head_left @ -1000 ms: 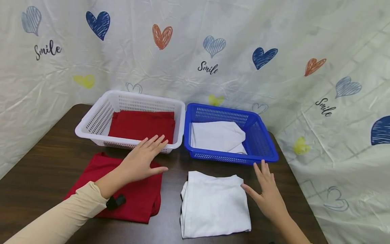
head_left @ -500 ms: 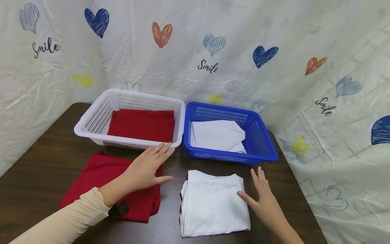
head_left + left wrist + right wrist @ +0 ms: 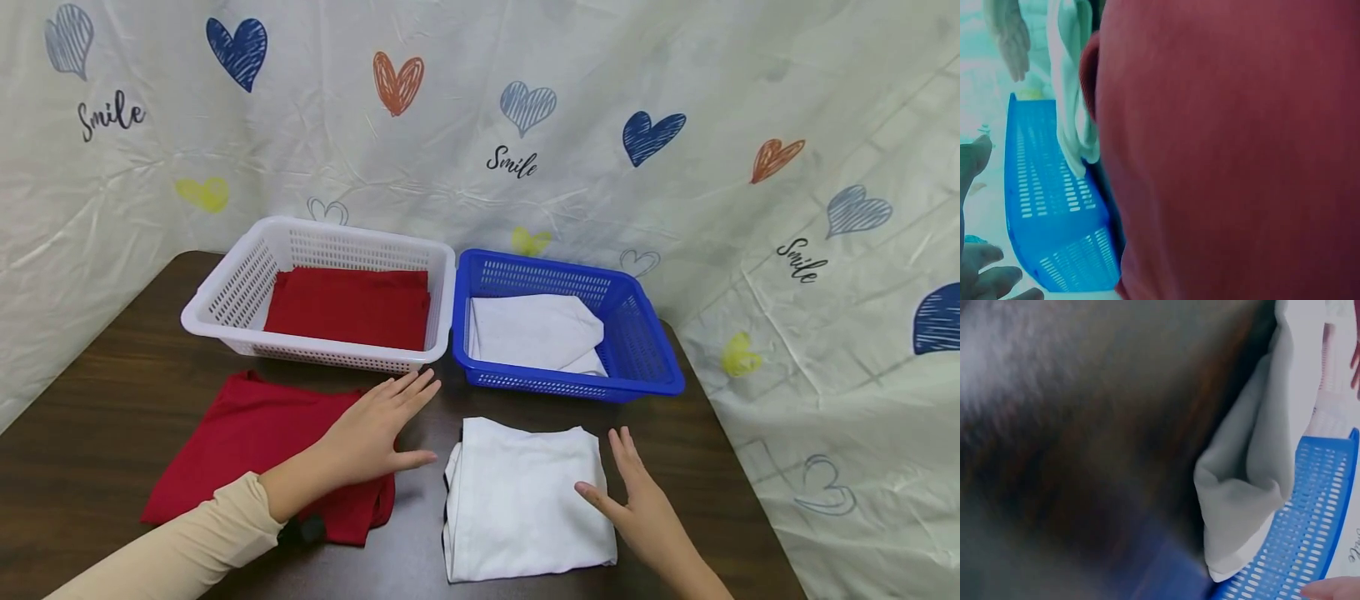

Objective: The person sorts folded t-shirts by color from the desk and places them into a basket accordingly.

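Note:
My left hand (image 3: 367, 437) hovers with spread fingers over the right part of a folded red cloth (image 3: 255, 442) on the table. To its right lies a folded white cloth (image 3: 528, 508), and my right hand (image 3: 641, 504) is held at that cloth's right edge, fingers extended and thumb overlapping it in the head view. Neither hand holds anything. In the left wrist view the red cloth (image 3: 1229, 150) fills most of the picture, with the left fingers (image 3: 997, 281) at the lower left. The right wrist view shows the white cloth's folded edge (image 3: 1247, 481) close up.
Behind the cloths stand a white basket (image 3: 217, 333) with folded red cloth (image 3: 348, 308) inside and, beside it, a blue basket (image 3: 652, 350) with folded white cloth (image 3: 532, 333). A white curtain (image 3: 450, 50) printed with hearts hangs behind the dark wooden table (image 3: 82, 417).
My left hand has moved right and toward me, away from the white basket's front rim. My right hand has drawn back from the blue basket and slightly left. The cloths stay put.

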Available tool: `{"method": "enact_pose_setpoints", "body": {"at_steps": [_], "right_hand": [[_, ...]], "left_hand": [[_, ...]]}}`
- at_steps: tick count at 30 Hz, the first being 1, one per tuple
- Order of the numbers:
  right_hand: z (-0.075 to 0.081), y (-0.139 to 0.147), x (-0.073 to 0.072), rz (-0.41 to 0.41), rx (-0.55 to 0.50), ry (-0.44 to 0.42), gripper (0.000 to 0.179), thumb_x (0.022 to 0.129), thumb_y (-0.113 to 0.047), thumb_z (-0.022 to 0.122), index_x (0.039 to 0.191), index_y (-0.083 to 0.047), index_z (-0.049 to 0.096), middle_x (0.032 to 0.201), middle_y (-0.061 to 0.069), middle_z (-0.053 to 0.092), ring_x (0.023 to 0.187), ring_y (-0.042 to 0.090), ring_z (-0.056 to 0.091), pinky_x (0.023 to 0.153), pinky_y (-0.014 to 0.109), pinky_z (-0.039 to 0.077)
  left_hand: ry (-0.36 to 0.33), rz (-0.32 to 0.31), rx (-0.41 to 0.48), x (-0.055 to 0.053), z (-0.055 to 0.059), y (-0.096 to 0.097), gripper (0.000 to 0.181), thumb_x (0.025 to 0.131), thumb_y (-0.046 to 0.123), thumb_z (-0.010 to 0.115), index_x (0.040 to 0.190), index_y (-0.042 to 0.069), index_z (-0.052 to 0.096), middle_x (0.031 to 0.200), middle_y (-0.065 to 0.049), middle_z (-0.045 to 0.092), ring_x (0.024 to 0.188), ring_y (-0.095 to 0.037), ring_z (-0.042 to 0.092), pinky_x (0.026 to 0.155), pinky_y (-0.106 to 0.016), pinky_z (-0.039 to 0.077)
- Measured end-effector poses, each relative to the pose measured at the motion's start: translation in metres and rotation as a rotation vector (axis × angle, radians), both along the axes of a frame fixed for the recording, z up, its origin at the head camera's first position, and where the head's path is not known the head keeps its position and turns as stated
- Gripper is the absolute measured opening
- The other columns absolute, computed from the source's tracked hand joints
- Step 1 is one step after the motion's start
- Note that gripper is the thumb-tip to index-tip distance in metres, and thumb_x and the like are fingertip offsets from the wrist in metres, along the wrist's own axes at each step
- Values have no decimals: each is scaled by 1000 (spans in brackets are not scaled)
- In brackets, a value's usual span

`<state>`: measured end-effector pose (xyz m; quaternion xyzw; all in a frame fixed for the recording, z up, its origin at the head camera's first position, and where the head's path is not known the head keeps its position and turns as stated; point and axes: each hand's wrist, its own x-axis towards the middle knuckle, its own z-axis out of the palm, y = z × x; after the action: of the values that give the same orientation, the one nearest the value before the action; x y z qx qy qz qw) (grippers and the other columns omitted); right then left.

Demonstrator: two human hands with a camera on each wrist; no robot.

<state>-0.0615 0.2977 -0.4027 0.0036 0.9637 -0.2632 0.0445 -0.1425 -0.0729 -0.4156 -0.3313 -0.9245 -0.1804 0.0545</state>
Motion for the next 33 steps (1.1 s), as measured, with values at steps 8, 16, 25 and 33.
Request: {"method": "enact_pose_setpoints", "body": {"at_steps": [8, 16, 25, 33], "right_hand": [[-6, -2, 3, -31, -16, -124, 96, 93, -57, 60, 158, -3, 15, 165, 22, 8, 148, 46, 20, 116, 67, 24], [-10, -3, 5, -33, -14, -171, 101, 91, -61, 61, 158, -1, 15, 165, 22, 9, 149, 44, 19, 118, 65, 23], [-13, -3, 6, -51, 5, -215, 104, 90, -61, 61, 157, 3, 13, 162, 24, 16, 146, 46, 26, 116, 63, 30], [-18, -3, 6, -74, -17, -211, 100, 89, -58, 64, 156, 2, 20, 157, 25, 29, 143, 45, 35, 114, 61, 35]], "left_hand": [[-161, -5, 87, 3, -12, 8, 95, 82, 53, 74, 156, 11, 32, 163, -8, 32, 149, -30, 35, 116, -54, 39], [-264, -18, 139, 9, -18, 16, 95, 82, 50, 76, 156, 10, 32, 163, -8, 32, 148, -31, 36, 116, -55, 38], [-382, 18, 181, 15, -22, 25, 96, 81, 50, 77, 156, 12, 31, 163, -7, 32, 149, -31, 34, 116, -56, 37], [-590, 65, 242, 17, -26, 32, 102, 79, 52, 78, 157, 11, 27, 164, -7, 30, 147, -34, 37, 114, -57, 39]]}}
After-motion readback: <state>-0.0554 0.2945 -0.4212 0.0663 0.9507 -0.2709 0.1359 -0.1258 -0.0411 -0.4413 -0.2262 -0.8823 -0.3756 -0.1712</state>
